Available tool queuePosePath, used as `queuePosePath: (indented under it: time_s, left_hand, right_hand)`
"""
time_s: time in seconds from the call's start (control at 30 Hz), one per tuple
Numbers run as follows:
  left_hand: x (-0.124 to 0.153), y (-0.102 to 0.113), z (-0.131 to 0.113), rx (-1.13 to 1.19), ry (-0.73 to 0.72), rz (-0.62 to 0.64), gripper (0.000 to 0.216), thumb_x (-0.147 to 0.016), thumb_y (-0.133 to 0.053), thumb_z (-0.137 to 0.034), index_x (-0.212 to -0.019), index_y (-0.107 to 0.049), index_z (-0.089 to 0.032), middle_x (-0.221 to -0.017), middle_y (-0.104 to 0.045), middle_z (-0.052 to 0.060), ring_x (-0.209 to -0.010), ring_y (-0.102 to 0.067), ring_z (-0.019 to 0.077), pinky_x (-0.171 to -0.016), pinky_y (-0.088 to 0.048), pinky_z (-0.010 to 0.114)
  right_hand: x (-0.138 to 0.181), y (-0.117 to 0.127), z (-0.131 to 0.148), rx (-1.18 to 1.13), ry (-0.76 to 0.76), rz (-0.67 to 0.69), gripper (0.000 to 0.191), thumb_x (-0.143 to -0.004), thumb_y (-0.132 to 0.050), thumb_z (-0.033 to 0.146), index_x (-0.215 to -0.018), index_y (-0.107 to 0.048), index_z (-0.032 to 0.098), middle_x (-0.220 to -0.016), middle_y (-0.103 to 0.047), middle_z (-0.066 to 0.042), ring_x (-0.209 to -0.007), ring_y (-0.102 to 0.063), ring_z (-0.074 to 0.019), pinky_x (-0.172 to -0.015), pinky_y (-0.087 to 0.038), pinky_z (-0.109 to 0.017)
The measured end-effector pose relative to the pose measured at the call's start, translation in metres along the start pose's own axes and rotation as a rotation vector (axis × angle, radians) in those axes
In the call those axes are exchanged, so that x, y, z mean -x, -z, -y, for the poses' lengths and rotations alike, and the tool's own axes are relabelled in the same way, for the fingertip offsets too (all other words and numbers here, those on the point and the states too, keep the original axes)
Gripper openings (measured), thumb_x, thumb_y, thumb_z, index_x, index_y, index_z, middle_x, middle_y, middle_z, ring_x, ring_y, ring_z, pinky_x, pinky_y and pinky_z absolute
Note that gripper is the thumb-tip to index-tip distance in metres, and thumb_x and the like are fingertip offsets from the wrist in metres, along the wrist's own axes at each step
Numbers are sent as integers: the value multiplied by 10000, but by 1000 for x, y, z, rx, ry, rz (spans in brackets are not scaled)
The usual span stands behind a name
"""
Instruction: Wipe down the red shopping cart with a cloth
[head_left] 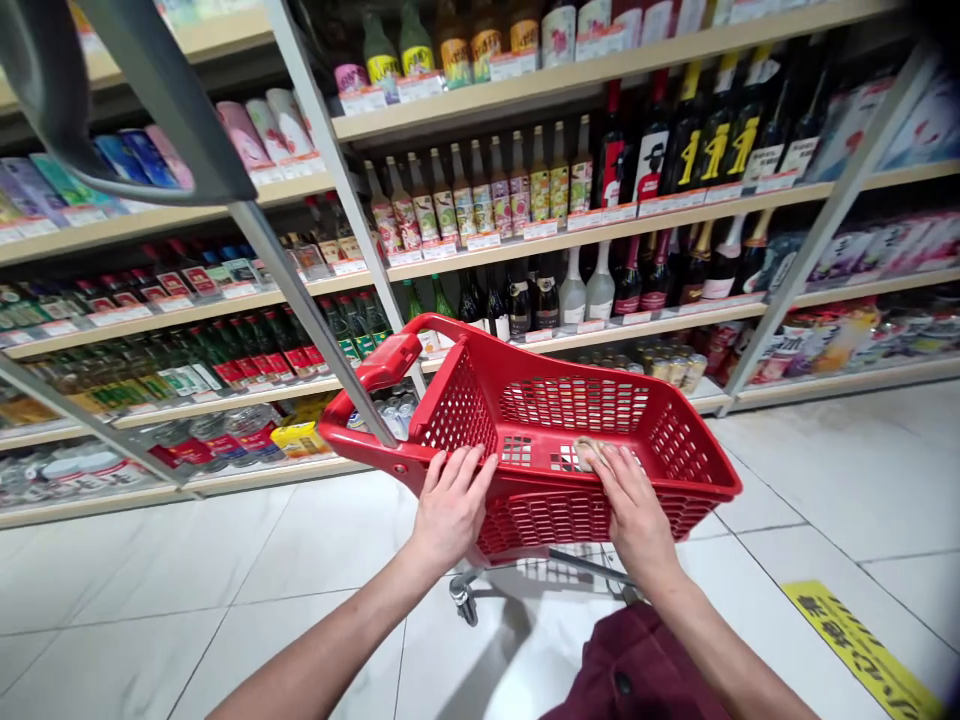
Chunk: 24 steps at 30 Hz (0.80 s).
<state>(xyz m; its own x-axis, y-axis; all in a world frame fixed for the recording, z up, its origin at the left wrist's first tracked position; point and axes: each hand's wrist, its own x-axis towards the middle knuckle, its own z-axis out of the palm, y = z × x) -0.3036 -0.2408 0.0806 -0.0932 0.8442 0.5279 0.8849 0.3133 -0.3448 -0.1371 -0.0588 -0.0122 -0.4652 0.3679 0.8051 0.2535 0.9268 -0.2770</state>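
Observation:
A red plastic shopping cart with perforated walls stands in front of me on the floor. My left hand grips the near rim of its basket, with the fingers curled over the top edge and the thumb out of sight. Farther right, my right hand reaches over the same rim. Its fingers are closed on a small beige cloth, pressed at the inner side of the near wall. Most of the cloth is hidden by the fingers. Nothing lies in the visible part of the basket.
A grey metal pole rises from the cart's handle end to a dark grey loop at upper left. Behind the cart, shelves hold rows of bottles. A caster touches the white tiles. A yellow floor sticker lies at lower right.

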Motion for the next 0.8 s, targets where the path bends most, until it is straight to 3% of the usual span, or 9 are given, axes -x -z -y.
queuePosePath:
  time_s: [0.07,0.13,0.27,0.33,0.43,0.53,0.6,0.67,0.8]
  left_hand:
    - [-1,-2,1,-11,19,9,479,-768,-511,-218,-1245,-463,-223,-1248,-533,48,-1136,-460,221,-1027,-213,391]
    - [-5,-6,3,-15,42,13,491,-763,-509,-223,-1252,-456,-217,-1272,-512,51,-1150,-448,225,-1030,-207,397]
    - [-12,-14,8,-25,66,12,504,-765,-497,-235,-1265,-440,-200,-1305,-480,56,-1184,-420,222,-1043,-187,395]
    - [-14,-18,13,-37,72,26,514,-765,-492,-239,-1273,-429,-195,-1316,-468,58,-1203,-401,222,-1048,-179,393]
    - [-15,-20,21,-36,74,81,525,-766,-489,-244,-1282,-415,-194,-1340,-439,58,-1231,-367,223,-1054,-165,396]
    - [-18,-22,27,-17,118,124,530,-764,-505,-280,-1281,-416,-200,-1348,-427,63,-1237,-355,232,-1057,-158,410]
    - [-21,-22,27,-10,156,138,546,-756,-522,-310,-1280,-416,-200,-1345,-428,72,-1232,-357,241,-1058,-157,422]
    - [-24,-21,26,-9,161,161,570,-751,-532,-331,-1291,-400,-204,-1351,-419,72,-1236,-348,242,-1060,-158,422]
    - [-19,-10,35,-32,69,233,606,-767,-503,-327,-1330,-330,-184,-1388,-368,63,-1276,-292,209,-1068,-160,381]
  right_hand:
    - [-6,-6,-6,-4,-43,-7,693,-770,-272,-41,-1380,-208,281,-1421,-296,-10,-1317,-223,-213,-1048,-307,-475]
    - [-17,-19,10,-47,-32,-20,695,-767,-262,-45,-1381,-209,277,-1428,-281,-11,-1316,-223,-210,-1046,-314,-474]
    - [-45,-51,63,-192,122,0,667,-777,-270,-32,-1391,-184,214,-1411,-313,-54,-1321,-204,-204,-1035,-343,-454]
    - [-51,-58,62,-223,209,22,659,-784,-282,-21,-1394,-168,202,-1394,-346,-61,-1321,-206,-200,-1037,-339,-453]
    - [-43,-47,5,-158,218,52,681,-774,-242,-41,-1391,-175,239,-1394,-349,-29,-1315,-228,-189,-1057,-297,-464]
    - [-31,-29,-71,-17,29,33,680,-772,-281,-12,-1383,-207,276,-1425,-288,-2,-1318,-221,-217,-1060,-277,-480]
    - [-28,-26,-91,19,-75,9,660,-778,-306,20,-1383,-217,269,-1437,-259,-2,-1315,-227,-233,-1059,-281,-481]
    - [-33,-36,-73,-18,-101,-30,646,-785,-291,26,-1382,-225,264,-1432,-270,-3,-1313,-235,-229,-1059,-285,-477]
    - [-53,-74,25,-221,81,-35,672,-781,-229,-10,-1394,-175,258,-1394,-349,-11,-1311,-240,-195,-1046,-322,-445]
